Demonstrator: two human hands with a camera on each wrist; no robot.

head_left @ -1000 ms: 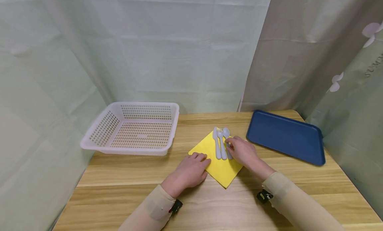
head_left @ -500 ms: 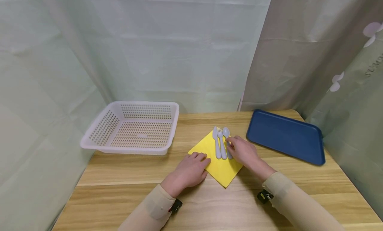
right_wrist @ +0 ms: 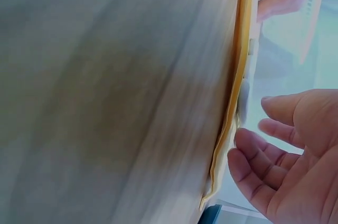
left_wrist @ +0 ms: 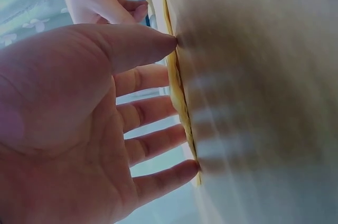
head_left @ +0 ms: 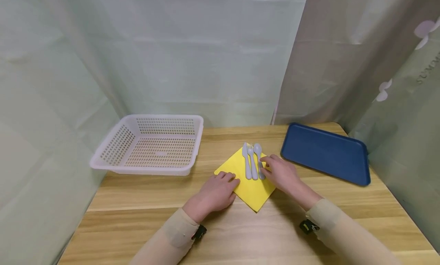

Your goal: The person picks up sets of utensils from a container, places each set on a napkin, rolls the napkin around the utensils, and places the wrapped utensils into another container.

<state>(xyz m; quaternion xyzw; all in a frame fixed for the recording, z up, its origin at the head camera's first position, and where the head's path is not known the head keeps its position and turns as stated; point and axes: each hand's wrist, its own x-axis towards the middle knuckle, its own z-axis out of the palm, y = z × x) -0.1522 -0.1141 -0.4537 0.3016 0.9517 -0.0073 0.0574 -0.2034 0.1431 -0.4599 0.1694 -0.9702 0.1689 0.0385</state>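
A folded yellow napkin (head_left: 253, 198) lies with one corner toward me on the wooden table. On it are a pale grey-lilac knife (head_left: 246, 164), fork (head_left: 254, 169) and spoon (head_left: 258, 149), side by side with handles toward me. My left hand (head_left: 217, 189) rests at the napkin's left edge; in the left wrist view its thumb and spread fingertips meet that edge (left_wrist: 178, 94). Beside the spoon handle, my right hand (head_left: 282, 174) has loosely bent fingers. The right wrist view shows its thumb (right_wrist: 282, 109) apart from the fingers, nothing held between them.
A white perforated basket (head_left: 197, 144) stands at the back left of the table (head_left: 154, 196). At the back right lies a dark blue tray (head_left: 326, 154), set at an angle. Pale curtains (head_left: 192, 58) hang behind and along both sides.
My right fingers have come slightly away from the spoon handle, so more of it shows. My left hand stays at the napkin's edge. The head view has shifted a little.
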